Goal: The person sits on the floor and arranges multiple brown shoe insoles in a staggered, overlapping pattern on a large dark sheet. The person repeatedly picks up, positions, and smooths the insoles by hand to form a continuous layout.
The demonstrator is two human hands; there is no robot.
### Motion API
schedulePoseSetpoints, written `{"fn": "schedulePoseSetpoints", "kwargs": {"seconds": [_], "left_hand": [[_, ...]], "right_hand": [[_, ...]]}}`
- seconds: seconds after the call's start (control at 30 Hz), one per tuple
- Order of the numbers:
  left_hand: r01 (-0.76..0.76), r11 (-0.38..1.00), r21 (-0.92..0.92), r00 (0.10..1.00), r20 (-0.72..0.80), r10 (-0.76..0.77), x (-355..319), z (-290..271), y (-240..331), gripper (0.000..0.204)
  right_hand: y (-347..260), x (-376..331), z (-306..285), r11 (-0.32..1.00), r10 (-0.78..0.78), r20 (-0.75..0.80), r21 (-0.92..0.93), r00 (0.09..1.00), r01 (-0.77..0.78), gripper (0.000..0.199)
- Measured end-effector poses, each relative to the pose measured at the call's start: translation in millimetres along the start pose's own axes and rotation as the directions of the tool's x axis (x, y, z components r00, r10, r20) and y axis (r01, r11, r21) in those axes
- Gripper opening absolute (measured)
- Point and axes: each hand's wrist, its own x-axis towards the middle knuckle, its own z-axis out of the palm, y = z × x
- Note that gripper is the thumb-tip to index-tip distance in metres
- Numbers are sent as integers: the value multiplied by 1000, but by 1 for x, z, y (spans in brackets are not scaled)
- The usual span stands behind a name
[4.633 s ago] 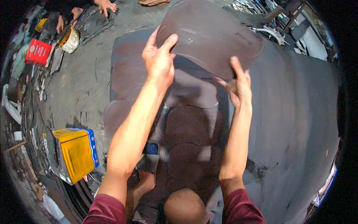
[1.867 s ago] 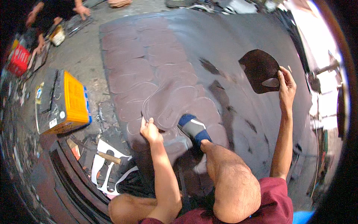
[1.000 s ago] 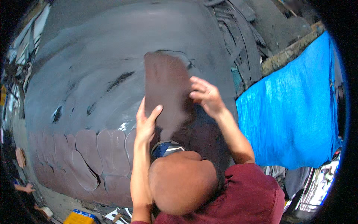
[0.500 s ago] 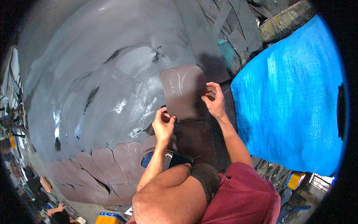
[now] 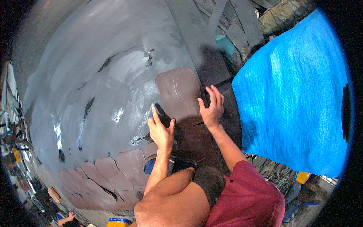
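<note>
A brown panel [image 5: 181,92] with rounded corners and curved pale lines lies flat, partly over the grey sheet [image 5: 79,75]. Its near edge meets a darker brown piece [image 5: 196,143] beside my legs. My left hand [image 5: 162,132] is by the panel's lower left corner, fingers apart, forefinger stretched toward the grey sheet. Along the panel's right edge, my right hand [image 5: 212,109] hovers with its fingers spread. Neither hand grips anything. Whether the right fingertips touch the panel I cannot tell.
Similar brown panels [image 5: 130,162] lie overlapping at the lower left. A bright blue sheet [image 5: 295,94] covers the right side. Dark strips and scraps [image 5: 242,34] are heaped at the far right. A yellow and blue box [image 5: 118,222] and another person's hand [image 5: 70,216] show at the bottom left.
Both hands have opened from a pinched pose and let go of the brown panel. The panel now lies flat, and sits slightly further left in view.
</note>
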Motion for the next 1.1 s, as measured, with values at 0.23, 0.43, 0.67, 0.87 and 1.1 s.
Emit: {"fn": "schedulePoseSetpoints", "kwargs": {"seconds": [0.23,0.43,0.67,0.87,1.1], "left_hand": [[-592,803,68,729,469,498,-95,-33,-55,70],[-538,833,129,716,592,371,-100,-22,-50,93],[-99,837,-539,987,53,151,-76,-69,-107,47],[588,663,-463,28,-808,-589,-137,-192,-364,58],[198,-124,-972,-364,45,-930,-282,-234,-535,95]], "right_hand": [[-15,12,41,829,-511,471,47,719,558,52],[-49,47,83,895,-362,378,-115,852,431,52],[-62,47,83,687,-613,540,3,576,727,51],[-9,-36,23,741,-498,603,-78,624,667,51],[-69,-41,29,846,-529,293,258,796,467,45]]}}
